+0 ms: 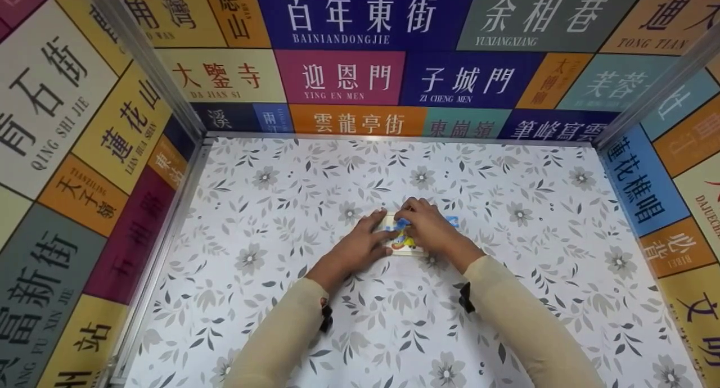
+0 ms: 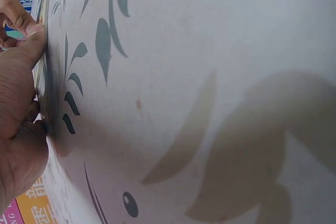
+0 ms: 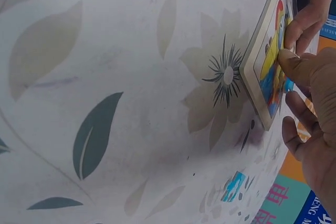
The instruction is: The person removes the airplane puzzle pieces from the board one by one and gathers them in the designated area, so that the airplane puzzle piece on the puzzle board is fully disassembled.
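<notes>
A small wooden jigsaw puzzle board (image 1: 415, 253) with a pale rim and a bright cartoon picture lies on the table. My left hand (image 1: 355, 248) grips its left side, thumb at the near corner and one finger over the picture. From the right, my right hand (image 1: 428, 226) reaches over the board. Its thumb and fingers pinch a small blue puzzle piece (image 3: 288, 84) just above the picture, mostly covered by the fingers. Another blue puzzle piece (image 3: 233, 187) lies loose on the table beyond the board's right side, partly behind my right hand in the head view.
The tabletop (image 1: 270, 320) has a white covering with grey flowers and leaves. Panels of coloured street signs (image 1: 340, 76) stand along the back and both sides, with metal rails (image 1: 394, 139) at the table's edges.
</notes>
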Tool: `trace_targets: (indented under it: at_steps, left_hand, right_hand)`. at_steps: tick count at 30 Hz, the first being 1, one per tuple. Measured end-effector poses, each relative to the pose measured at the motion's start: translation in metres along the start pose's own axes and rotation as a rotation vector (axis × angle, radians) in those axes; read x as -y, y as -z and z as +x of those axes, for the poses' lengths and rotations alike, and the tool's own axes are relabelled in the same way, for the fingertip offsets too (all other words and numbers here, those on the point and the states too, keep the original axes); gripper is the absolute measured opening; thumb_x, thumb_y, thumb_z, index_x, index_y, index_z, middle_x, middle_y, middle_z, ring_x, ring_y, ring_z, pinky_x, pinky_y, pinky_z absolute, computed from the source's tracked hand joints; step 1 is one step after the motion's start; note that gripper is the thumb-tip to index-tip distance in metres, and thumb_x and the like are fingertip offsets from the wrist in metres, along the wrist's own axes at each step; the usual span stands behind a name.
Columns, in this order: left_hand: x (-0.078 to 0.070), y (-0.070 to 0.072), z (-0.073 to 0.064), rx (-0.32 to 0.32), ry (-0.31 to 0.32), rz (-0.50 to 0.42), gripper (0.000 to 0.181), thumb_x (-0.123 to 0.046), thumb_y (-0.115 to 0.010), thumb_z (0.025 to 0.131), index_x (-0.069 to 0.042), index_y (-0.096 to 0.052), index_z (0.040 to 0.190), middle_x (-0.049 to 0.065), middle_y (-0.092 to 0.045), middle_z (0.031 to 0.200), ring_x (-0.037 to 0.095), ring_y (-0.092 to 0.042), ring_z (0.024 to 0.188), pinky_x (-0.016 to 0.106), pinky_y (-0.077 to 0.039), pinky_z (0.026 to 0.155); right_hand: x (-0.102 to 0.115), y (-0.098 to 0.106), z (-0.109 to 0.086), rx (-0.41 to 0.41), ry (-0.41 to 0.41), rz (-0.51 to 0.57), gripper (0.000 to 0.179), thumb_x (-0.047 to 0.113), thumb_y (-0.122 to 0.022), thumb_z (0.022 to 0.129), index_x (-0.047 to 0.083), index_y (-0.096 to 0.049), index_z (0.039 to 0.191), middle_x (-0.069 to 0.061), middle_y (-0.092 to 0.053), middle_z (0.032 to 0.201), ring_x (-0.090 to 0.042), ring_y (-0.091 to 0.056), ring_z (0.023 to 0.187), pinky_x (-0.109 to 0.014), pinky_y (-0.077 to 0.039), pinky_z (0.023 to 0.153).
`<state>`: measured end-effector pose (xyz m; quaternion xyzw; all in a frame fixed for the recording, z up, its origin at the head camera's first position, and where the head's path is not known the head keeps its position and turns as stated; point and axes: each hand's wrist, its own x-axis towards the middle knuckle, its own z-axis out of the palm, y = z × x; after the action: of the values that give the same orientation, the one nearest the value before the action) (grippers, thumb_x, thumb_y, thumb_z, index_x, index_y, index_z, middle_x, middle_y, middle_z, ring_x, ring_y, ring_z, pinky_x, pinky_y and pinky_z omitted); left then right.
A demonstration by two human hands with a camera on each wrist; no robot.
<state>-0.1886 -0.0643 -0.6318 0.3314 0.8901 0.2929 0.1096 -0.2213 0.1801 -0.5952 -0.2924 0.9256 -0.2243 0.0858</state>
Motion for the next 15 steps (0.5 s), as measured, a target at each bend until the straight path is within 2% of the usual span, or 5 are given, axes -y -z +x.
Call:
trace_targets:
  at_steps: [7, 11, 15]
  left_hand:
    - [0.0001, -0.0003, -0.0004, -0.006, 0.003, -0.012, 0.050, -0.033, -0.061, 0.115, -0.019, -0.059, 0.163, 0.021, -0.022, 0.184, 0.044, -0.019, 0.172, 0.061, -0.027, 0.137]
    - [-0.0005, 0.0004, -0.0012, -0.006, 0.015, -0.012, 0.050, -0.034, -0.060, 0.115, -0.020, -0.059, 0.162, 0.019, -0.022, 0.184, 0.043, -0.020, 0.172, 0.060, -0.030, 0.136]
    - [-0.0006, 0.0011, -0.0020, 0.002, 0.024, -0.019, 0.050, -0.035, -0.060, 0.115, -0.021, -0.058, 0.164, 0.018, -0.021, 0.185, 0.042, -0.018, 0.172, 0.060, -0.028, 0.137]
  right_hand:
    - [-0.0008, -0.0005, 0.0022, -0.010, 0.021, 0.004, 0.024, 0.002, -0.074, 0.103, 0.008, -0.078, 0.125, -0.015, -0.062, 0.134, -0.040, -0.058, 0.125, -0.069, -0.049, 0.104]
    - [-0.0003, -0.0002, 0.0032, -0.003, 0.000, -0.019, 0.022, 0.005, -0.074, 0.104, 0.009, -0.078, 0.125, -0.015, -0.064, 0.132, -0.039, -0.059, 0.124, -0.070, -0.050, 0.105]
    - [0.0003, -0.0006, 0.0037, 0.004, -0.025, -0.055, 0.021, 0.008, -0.073, 0.105, 0.010, -0.079, 0.125, -0.013, -0.065, 0.129, -0.037, -0.060, 0.120, -0.066, -0.050, 0.104]
